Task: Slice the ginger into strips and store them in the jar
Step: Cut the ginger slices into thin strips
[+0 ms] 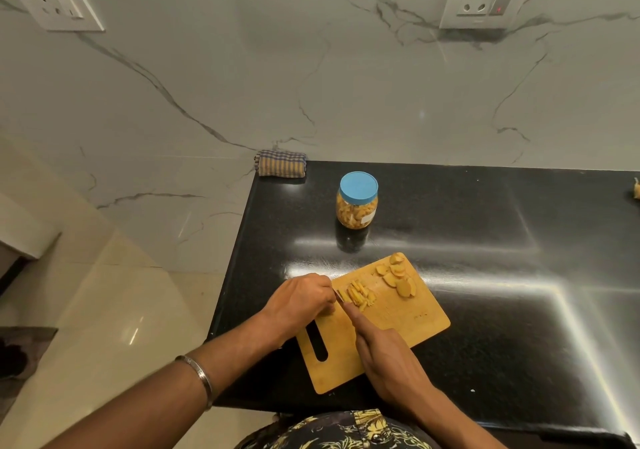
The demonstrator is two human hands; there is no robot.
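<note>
Your left hand (299,301), fingers curled, steadies the ginger strips (358,295); your right hand (384,351) grips the knife (341,301); keep fingertips tucked; cut thin.

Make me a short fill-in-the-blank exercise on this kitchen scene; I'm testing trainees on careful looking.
1. The jar has a lid coloured ____.
2. The ginger strips lie on a wooden ____.
3. The folded checked cloth sits at the counter's back ____ corner.
4. The uncut ginger slices lie nearer the ____ than the strips do.

Missing words: blue; cutting board; left; jar
</note>
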